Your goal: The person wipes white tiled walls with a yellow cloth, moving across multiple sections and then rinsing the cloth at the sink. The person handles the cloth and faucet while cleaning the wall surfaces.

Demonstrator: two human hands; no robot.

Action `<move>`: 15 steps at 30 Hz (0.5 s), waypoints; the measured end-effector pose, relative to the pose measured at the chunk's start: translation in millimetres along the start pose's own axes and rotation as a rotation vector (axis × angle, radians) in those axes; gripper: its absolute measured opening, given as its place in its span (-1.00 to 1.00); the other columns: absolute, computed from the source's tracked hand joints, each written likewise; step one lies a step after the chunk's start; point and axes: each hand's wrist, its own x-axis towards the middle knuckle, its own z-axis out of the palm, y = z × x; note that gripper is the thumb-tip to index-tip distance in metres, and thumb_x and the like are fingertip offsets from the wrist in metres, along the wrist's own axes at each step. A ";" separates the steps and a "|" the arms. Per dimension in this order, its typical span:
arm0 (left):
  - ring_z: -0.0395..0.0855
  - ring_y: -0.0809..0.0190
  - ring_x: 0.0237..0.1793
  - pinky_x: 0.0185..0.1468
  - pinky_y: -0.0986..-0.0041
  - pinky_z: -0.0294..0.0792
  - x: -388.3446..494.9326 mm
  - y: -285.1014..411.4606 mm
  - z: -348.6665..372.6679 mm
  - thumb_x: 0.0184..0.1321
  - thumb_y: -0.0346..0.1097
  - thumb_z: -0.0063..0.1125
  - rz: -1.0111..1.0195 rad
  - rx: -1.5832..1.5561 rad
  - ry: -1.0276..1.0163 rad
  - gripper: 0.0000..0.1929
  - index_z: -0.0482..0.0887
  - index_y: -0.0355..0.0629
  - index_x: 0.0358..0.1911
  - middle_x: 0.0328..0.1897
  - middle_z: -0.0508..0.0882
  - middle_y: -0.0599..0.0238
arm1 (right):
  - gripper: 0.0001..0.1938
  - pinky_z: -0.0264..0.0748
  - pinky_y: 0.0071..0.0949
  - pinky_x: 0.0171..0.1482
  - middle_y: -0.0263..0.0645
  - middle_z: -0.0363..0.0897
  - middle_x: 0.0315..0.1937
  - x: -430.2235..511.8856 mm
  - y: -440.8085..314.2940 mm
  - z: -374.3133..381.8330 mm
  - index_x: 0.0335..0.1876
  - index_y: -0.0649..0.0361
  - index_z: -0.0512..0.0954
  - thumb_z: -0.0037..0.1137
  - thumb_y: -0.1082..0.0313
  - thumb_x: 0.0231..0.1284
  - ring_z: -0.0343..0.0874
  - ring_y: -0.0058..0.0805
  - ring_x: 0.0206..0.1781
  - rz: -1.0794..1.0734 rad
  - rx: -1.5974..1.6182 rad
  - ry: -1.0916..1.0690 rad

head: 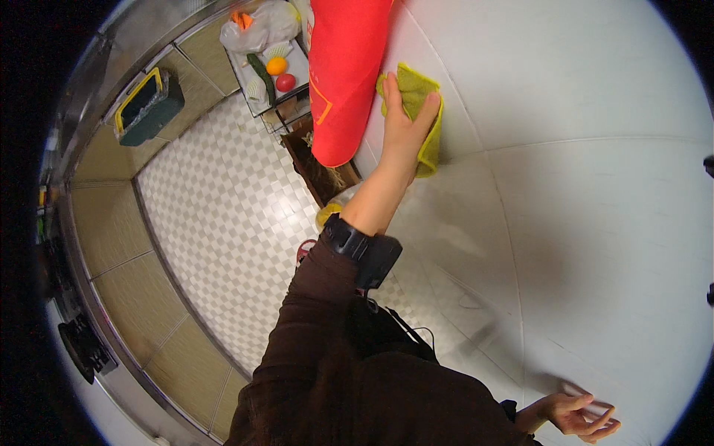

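My left hand [404, 125] presses a yellow-green cleaning cloth [419, 92] flat against the white tiled wall [563, 89]. Its fingers are spread over the cloth, whose lower edge hangs beside the wrist. A black strapped device [362, 248] sits around that wrist, above a dark brown sleeve. Close to the left of the hand hangs a red fabric piece [347, 78] with yellow markings. At lower right, my right hand [583, 417] holds nothing, its fingers half curled and apart, near the wall; I cannot tell if it touches.
A small rack [304, 92] bears a cucumber [261, 75], an orange fruit [276, 66], a red tomato-like item [285, 83] and a plastic bag [262, 28]. Below stands a brown box [312, 167]. A dark green bin [150, 114] hangs on the cabinet fronts [111, 228] at left, beyond the checkered floor [223, 184].
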 end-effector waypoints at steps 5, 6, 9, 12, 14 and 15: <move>0.37 0.16 0.25 0.25 0.38 0.27 -1.6 15.5 -1.0 0.22 -0.12 0.27 -0.084 -0.104 -0.018 -0.01 -0.26 -0.19 0.49 0.35 0.32 0.04 | -0.49 0.03 0.12 0.31 0.07 0.21 0.34 0.7 1.2 -1.5 -0.01 0.25 0.52 0.22 -0.06 0.15 0.04 -0.02 0.41 0.006 -0.022 0.012; 0.40 0.17 0.20 0.20 0.39 0.31 -0.4 17.3 -1.4 0.22 -0.12 0.27 -0.141 -0.153 -0.013 0.00 -0.28 -0.19 0.49 0.32 0.35 0.04 | -0.50 0.03 0.12 0.31 0.08 0.21 0.34 0.2 1.3 -1.4 -0.02 0.25 0.52 0.22 -0.06 0.14 0.05 -0.02 0.41 0.010 -0.026 0.014; 0.47 0.19 0.10 0.07 0.40 0.40 -1.5 18.2 -2.5 0.21 -0.12 0.29 -0.138 -0.263 -0.051 0.02 -0.31 -0.20 0.49 0.26 0.41 0.01 | -0.50 0.02 0.12 0.31 0.08 0.22 0.33 -0.4 1.3 -0.4 -0.01 0.26 0.52 0.21 -0.04 0.13 0.03 -0.02 0.42 -0.002 -0.032 0.013; 0.42 0.14 0.19 0.19 0.40 0.33 -8.7 16.7 -0.1 0.19 -0.09 0.30 -0.200 -0.009 0.001 0.04 -0.31 -0.22 0.49 0.32 0.36 -0.02 | -0.49 0.00 0.12 0.31 0.07 0.22 0.34 0.6 1.6 -0.3 0.00 0.23 0.51 0.22 -0.05 0.11 0.06 -0.02 0.42 0.049 0.015 0.046; 0.39 0.12 0.23 0.23 0.38 0.29 -6.3 18.9 1.4 0.19 -0.06 0.30 -0.158 0.053 0.055 0.05 -0.31 -0.23 0.49 0.34 0.34 -0.05 | -0.56 0.17 -0.04 0.33 0.06 0.20 0.30 1.8 2.8 -1.7 0.06 0.34 0.50 0.21 0.14 0.21 0.14 -0.10 0.39 -0.047 0.020 -0.014; 0.37 0.11 0.25 0.26 0.38 0.27 -7.7 19.5 3.9 0.19 -0.05 0.29 -0.244 0.100 0.085 0.06 -0.31 -0.24 0.48 0.36 0.33 -0.06 | -0.59 0.26 -0.13 0.35 0.06 0.18 0.28 2.2 3.7 -3.0 0.08 0.39 0.49 0.20 0.23 0.25 0.18 -0.14 0.38 -0.098 0.022 -0.048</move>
